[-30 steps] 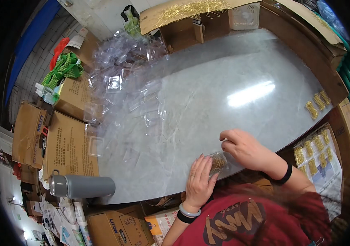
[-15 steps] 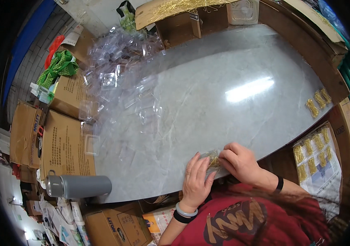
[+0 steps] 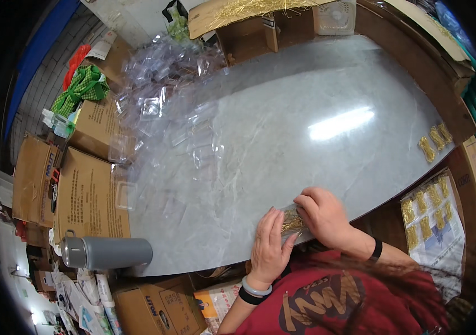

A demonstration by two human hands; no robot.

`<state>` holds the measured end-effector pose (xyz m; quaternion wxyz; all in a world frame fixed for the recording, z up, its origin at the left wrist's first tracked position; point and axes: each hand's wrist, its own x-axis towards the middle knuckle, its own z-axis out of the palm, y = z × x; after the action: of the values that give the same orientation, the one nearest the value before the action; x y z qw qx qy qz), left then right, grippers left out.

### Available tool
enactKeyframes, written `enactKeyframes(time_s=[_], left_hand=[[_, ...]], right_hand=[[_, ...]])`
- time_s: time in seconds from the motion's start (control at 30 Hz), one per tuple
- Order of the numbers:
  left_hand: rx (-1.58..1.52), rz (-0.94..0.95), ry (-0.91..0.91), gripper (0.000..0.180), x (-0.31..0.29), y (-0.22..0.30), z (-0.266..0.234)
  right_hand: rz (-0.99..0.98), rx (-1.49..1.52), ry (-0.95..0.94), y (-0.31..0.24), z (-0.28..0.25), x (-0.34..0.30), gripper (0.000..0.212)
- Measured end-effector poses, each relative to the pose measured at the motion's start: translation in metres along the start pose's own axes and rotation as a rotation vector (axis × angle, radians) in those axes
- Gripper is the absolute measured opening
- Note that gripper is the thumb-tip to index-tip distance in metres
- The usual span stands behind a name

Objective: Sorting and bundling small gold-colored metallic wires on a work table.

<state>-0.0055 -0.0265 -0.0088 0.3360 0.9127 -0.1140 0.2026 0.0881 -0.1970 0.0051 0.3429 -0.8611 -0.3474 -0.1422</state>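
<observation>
Near the front edge of the table [image 3: 260, 145], my two hands grip a small clear plastic box [image 3: 292, 221] with thin gold wire pieces inside. My left hand [image 3: 268, 245] closes on its left side, fingers along the far part and thumb at the near side. My right hand [image 3: 326, 216] is bent over its right end, thumb and fingers pressed on it. The fingers hide both ends of the box.
Many clear plastic boxes [image 3: 162, 84] lie heaped at the far left. A grey bottle [image 3: 116, 253] lies at the left front edge. Gold wire bundles [image 3: 426, 149] sit at the right edge, more bundles [image 3: 424, 228] below. A cardboard shelf [image 3: 249, 42] and a fan [image 3: 335, 18] stand behind.
My right hand's fingers have shifted slightly up and left over the box, uncovering more of the gold wire. My left hand stays on its side. The view has shifted a little.
</observation>
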Motion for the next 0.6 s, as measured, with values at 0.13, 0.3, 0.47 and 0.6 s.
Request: enactKeyframes(time_s=[0.13, 0.3, 0.47, 0.6], left_hand=[[-0.038, -0.048, 0.025, 0.068, -0.003, -0.001, -0.002], [-0.164, -0.113, 0.053, 0.077, -0.005, -0.005, -0.008], [-0.187, -0.134, 0.048, 0.079, -0.008, -0.005, -0.007], [-0.151, -0.13, 0.021, 0.078, -0.008, -0.006, -0.004]], right_hand=[[-0.003, 0.169, -0.057, -0.003, -0.004, 0.007, 0.032], [-0.172, 0.228, -0.255, -0.002, -0.025, 0.012, 0.037], [-0.019, 0.292, -0.218, 0.004, -0.006, 0.009, 0.034], [-0.069, 0.145, -0.261, -0.003, -0.016, 0.011, 0.028]])
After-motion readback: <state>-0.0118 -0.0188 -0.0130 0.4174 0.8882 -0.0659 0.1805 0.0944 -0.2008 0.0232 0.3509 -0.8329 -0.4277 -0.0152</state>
